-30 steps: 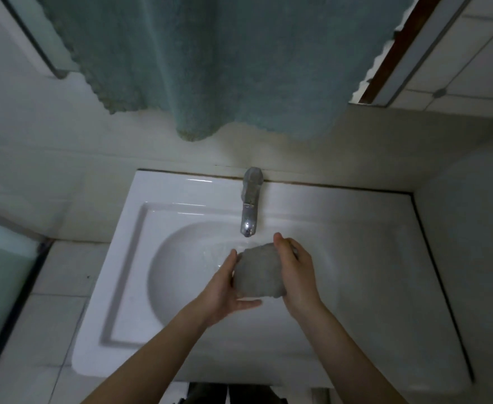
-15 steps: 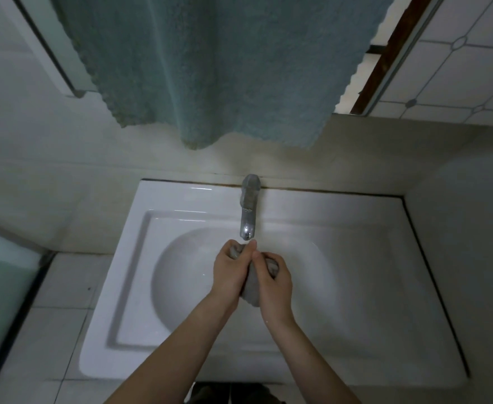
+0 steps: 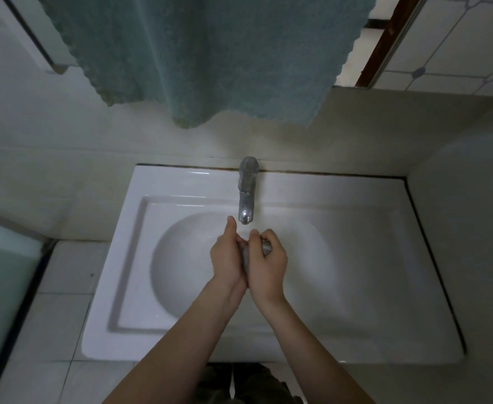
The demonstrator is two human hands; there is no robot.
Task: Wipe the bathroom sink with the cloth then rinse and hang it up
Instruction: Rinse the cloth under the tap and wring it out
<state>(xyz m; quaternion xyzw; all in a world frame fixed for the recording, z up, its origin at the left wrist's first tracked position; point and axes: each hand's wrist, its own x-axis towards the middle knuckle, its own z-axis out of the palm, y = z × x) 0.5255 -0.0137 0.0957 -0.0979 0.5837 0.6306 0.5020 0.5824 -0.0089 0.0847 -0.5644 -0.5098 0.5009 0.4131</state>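
**Ana:** Pale bathroom tiles (image 3: pixel 50 330) cover the ledge at the left, and cream walls close in behind and to the right. What sits nearest the camera?

**Ben:** Two bare forearms reach up from the bottom edge, above dark trousers (image 3: pixel 254 383) that show just below the front rim. The forearms meet over the bowl of a white glossy rectangular ceramic sink (image 3: pixel 128 287).

**Ana:** And the hands themselves?

**Ben:** The left hand (image 3: pixel 227 258) and the right hand (image 3: pixel 268 263) are pressed together, heel to heel. Between them is a small grey wadded cloth (image 3: pixel 265 247), squeezed tight. Only slivers of it show: a strip in the seam between the palms and a bump under the right hand's curled fingers. The left thumb stands up straight, apart from the bundle.

**Ana:** So the cloth is where, exactly?

**Ben:** Clamped in both hands, held above the middle of the oval basin, just in front of the spout.

**Ana:** What lies beyond?

**Ben:** A silver metal tap (image 3: pixel 246 196) rises from the back ledge of the sink, with its nozzle just beyond the fingertips. I cannot tell whether water is running.

**Ana:** Farther back?

**Ben:** A large teal terry towel (image 3: pixel 204 53) hangs down the wall over the tap. At the upper right runs a brown frame (image 3: pixel 385 45), with patterned white tiles beside it.
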